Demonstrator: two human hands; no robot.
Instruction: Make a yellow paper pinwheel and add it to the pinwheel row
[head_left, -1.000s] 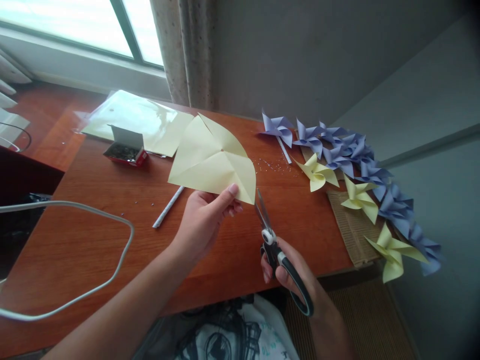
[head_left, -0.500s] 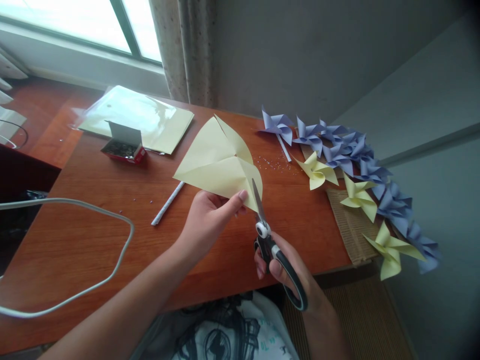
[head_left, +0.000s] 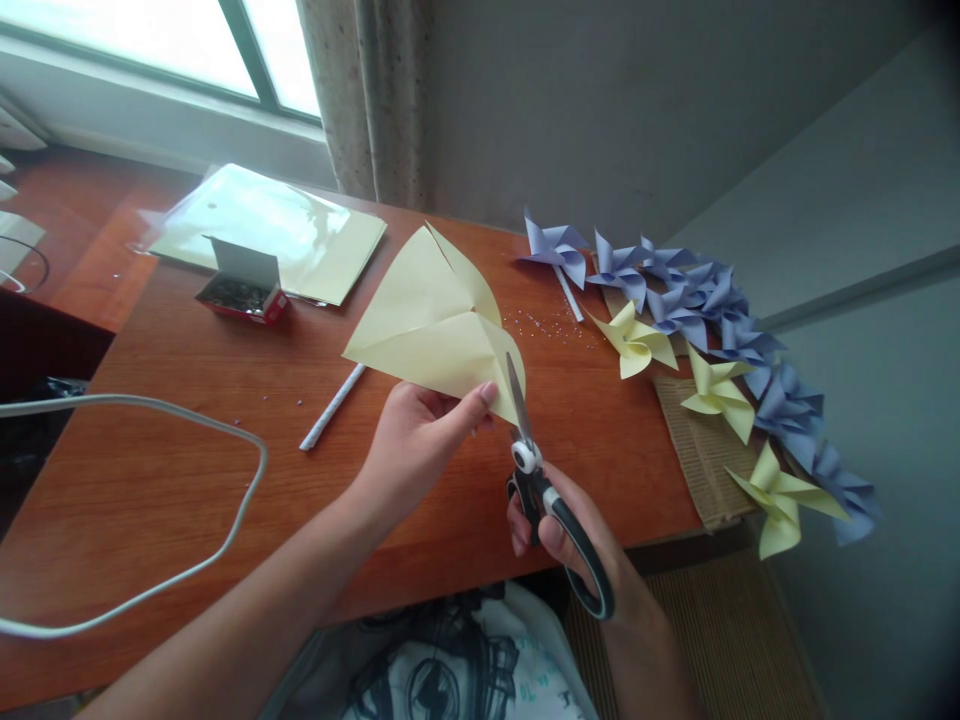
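Note:
A pale yellow sheet of paper (head_left: 420, 300), creased and slit in toward its middle, is pinched along its near edge by my left hand (head_left: 420, 440). My thumb lies on top of it and the other fingers are mostly underneath. In my right hand (head_left: 577, 530) is a pair of scissors (head_left: 534, 480) with black and white handles. Its blades are parted around the paper's near right corner, the upper blade over the sheet. Under the paper's left side, a white paper stick (head_left: 330, 410) lies on the wooden table (head_left: 247, 480).
Purple pinwheels (head_left: 679, 315) and yellow pinwheels (head_left: 718, 393) line the right side, some over corrugated cardboard (head_left: 694, 450). A small open box (head_left: 244, 290) stands near a plastic-wrapped paper stack (head_left: 300, 235). A white cable (head_left: 255, 500) loops across the left. Tiny beads lie scattered behind the paper.
Almost nothing differs. The view has shifted very slightly, and both hands, the paper and the scissors keep nearly the same pose.

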